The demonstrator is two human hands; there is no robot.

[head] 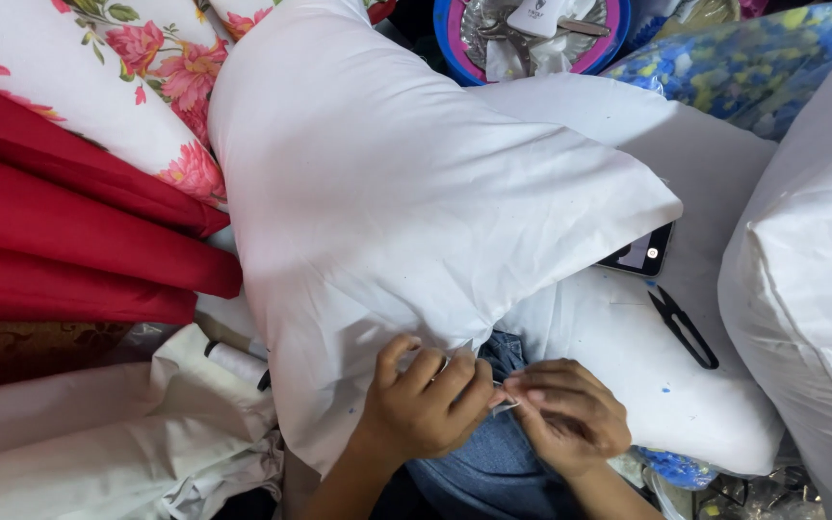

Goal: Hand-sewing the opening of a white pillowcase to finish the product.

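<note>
The fingers (455,376) of the left hand (423,404) curl together and pinch the lower edge of a stuffed white pillow (387,221), which lies across the person's lap over blue denim (493,462). The right hand (570,414) meets it from the other side, its fingertips (522,390) pressed together and pinching the same edge at a small pale bit that is too small to make out. The two hands touch at the fingertips.

Three white pillows show: the held one, a second (647,385) under it to the right, and a third (811,289) at the right border. On the second pillow lie one pair of black thread snips (683,327) and one dark phone (639,255), partly tucked under the held pillow. To the left are red folded cloth (69,241), a floral fabric (137,77) and plain white cloth (98,433), with one white thread spool (236,363) beside it. At the top stands one round blue bowl (455,43) with a pink rim; right of it lies blue-and-yellow flowered cloth (734,67).
</note>
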